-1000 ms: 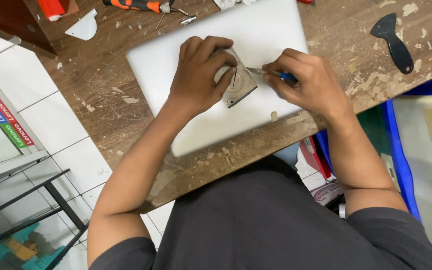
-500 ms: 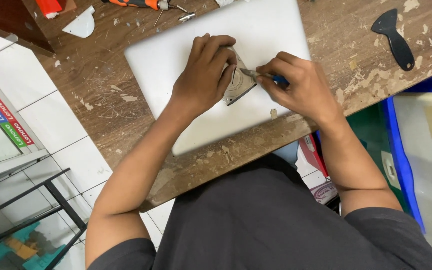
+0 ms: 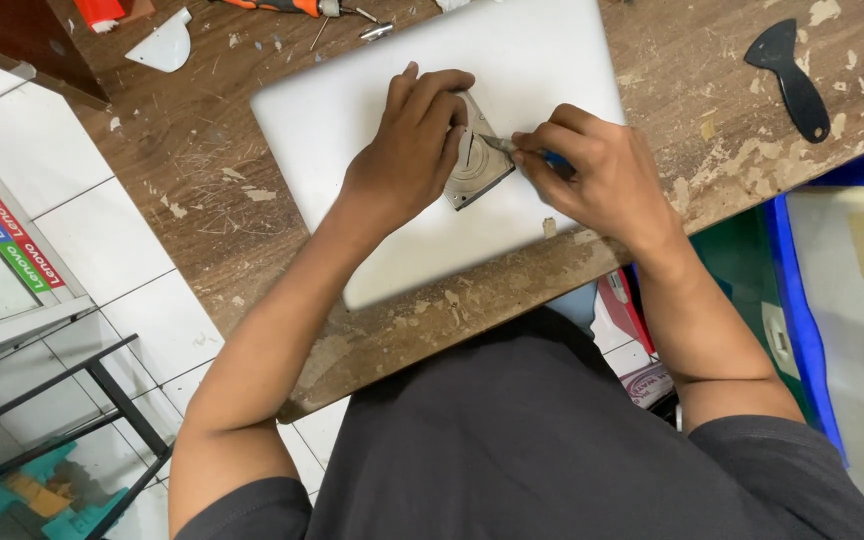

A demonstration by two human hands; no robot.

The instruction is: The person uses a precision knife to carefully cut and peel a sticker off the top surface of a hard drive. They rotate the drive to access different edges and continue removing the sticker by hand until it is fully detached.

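Note:
A closed silver laptop (image 3: 352,120) lies on a worn wooden table (image 3: 252,210). On top of it sits a small flat metal part (image 3: 477,170), grey and roughly square. My left hand (image 3: 407,150) presses down on this part, fingers spread over its upper edge. My right hand (image 3: 592,180) grips a thin tool with a blue handle (image 3: 552,158); its metal tip touches the right edge of the part.
A black plastic pry tool (image 3: 792,80) lies at the table's far right. An orange-handled tool (image 3: 282,6) and a white plastic piece (image 3: 164,45) lie at the top left. A blue bin (image 3: 802,300) stands on the floor to the right, a black metal rack (image 3: 102,390) to the left.
My right hand with the blue-handled tool has moved left, closer to the metal part, until its tip reached the edge. My left hand has stayed on the part.

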